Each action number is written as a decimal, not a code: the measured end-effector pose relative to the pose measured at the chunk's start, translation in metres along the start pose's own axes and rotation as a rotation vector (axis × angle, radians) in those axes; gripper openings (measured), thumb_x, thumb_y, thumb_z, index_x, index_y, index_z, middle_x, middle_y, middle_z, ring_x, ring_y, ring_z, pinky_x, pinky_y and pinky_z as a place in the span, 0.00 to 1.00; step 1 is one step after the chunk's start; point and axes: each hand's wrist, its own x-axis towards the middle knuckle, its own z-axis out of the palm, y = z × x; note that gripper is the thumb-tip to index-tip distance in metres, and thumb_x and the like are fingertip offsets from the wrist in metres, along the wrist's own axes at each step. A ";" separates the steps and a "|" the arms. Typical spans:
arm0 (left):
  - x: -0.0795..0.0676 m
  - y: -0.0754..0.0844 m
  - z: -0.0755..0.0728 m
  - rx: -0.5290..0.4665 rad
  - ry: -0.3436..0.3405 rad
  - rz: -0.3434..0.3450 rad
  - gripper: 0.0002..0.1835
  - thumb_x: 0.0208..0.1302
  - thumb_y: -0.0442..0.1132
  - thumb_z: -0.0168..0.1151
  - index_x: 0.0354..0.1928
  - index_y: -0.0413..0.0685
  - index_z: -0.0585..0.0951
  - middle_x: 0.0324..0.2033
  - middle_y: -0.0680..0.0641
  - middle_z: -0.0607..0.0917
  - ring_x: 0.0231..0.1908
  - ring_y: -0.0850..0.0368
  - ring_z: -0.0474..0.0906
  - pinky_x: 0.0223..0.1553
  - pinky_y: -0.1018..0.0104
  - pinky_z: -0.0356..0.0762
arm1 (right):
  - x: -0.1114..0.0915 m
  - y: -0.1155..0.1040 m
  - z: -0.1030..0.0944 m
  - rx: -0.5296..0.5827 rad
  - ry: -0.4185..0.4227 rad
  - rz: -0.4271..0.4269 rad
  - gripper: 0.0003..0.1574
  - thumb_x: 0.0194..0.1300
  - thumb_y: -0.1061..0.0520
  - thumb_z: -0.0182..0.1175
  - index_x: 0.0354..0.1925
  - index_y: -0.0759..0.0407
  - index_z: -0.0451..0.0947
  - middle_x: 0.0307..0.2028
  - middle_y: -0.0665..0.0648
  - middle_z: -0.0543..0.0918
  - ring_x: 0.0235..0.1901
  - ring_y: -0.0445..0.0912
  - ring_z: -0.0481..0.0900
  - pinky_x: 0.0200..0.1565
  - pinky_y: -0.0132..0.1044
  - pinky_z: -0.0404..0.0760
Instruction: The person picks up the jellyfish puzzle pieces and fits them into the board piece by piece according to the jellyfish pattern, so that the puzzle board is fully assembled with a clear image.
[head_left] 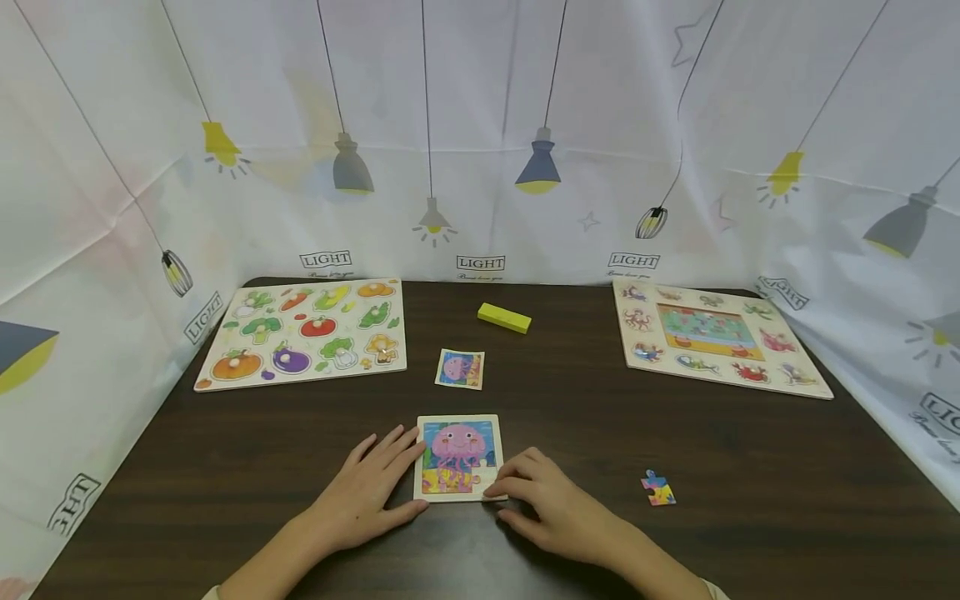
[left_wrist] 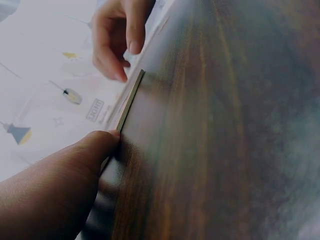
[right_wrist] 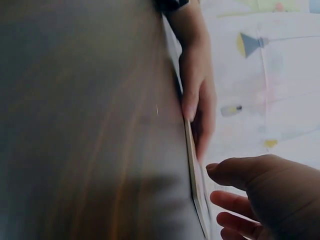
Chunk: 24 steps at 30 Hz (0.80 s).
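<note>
A square jigsaw board [head_left: 457,419] with a pink jellyfish picture lies in front of me, its lower right corner showing bare wood. My left hand [head_left: 363,496] rests at its left side, fingers stretched along the edge and thumb at the lower left corner. At the lower right corner is my right hand [head_left: 551,504], its loosely bent fingertips over the bare part, with no piece seen in them. The right wrist view shows the right hand [right_wrist: 265,192] with thumb and fingers apart beside the board's edge [right_wrist: 194,172]. A loose jigsaw piece [head_left: 659,489] lies farther right.
Beyond the board lies a small jellyfish picture card [head_left: 459,369], with a yellow block [head_left: 504,318] behind it. A vegetable puzzle board [head_left: 300,337] stands at the back left, a sea-animal puzzle board [head_left: 720,337] at the back right. A printed curtain [head_left: 480,208] closes off the table's far side.
</note>
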 end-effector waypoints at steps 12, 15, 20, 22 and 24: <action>-0.001 -0.001 0.000 -0.007 -0.008 -0.017 0.40 0.59 0.69 0.45 0.68 0.53 0.61 0.68 0.50 0.57 0.68 0.53 0.48 0.63 0.46 0.44 | -0.040 0.018 -0.026 -0.130 0.131 0.107 0.20 0.48 0.60 0.70 0.43 0.52 0.79 0.42 0.45 0.75 0.42 0.41 0.67 0.41 0.38 0.73; -0.001 -0.001 0.001 -0.006 -0.009 -0.016 0.40 0.59 0.69 0.45 0.68 0.53 0.61 0.68 0.51 0.57 0.68 0.54 0.48 0.63 0.47 0.44 | -0.049 0.022 -0.031 -0.172 0.153 0.134 0.22 0.46 0.60 0.71 0.43 0.52 0.80 0.42 0.46 0.75 0.43 0.41 0.68 0.40 0.39 0.73; 0.000 -0.001 0.002 -0.002 -0.002 -0.007 0.40 0.59 0.69 0.45 0.68 0.53 0.61 0.68 0.51 0.57 0.68 0.54 0.48 0.63 0.47 0.44 | -0.065 0.030 -0.042 -0.243 0.183 0.149 0.25 0.42 0.61 0.73 0.43 0.53 0.80 0.41 0.47 0.76 0.42 0.42 0.68 0.39 0.40 0.73; 0.000 -0.001 0.002 -0.004 0.004 -0.003 0.40 0.60 0.68 0.45 0.68 0.52 0.61 0.68 0.51 0.57 0.68 0.53 0.48 0.63 0.47 0.44 | -0.073 0.033 -0.046 -0.270 0.195 0.154 0.27 0.40 0.61 0.74 0.43 0.53 0.80 0.41 0.48 0.76 0.41 0.42 0.69 0.38 0.40 0.73; -0.001 -0.001 0.001 -0.007 0.008 -0.001 0.40 0.60 0.68 0.46 0.68 0.52 0.62 0.68 0.51 0.58 0.68 0.53 0.48 0.63 0.47 0.45 | -0.081 0.036 -0.048 -0.286 0.206 0.159 0.28 0.38 0.61 0.74 0.43 0.54 0.80 0.41 0.49 0.76 0.40 0.43 0.69 0.36 0.39 0.73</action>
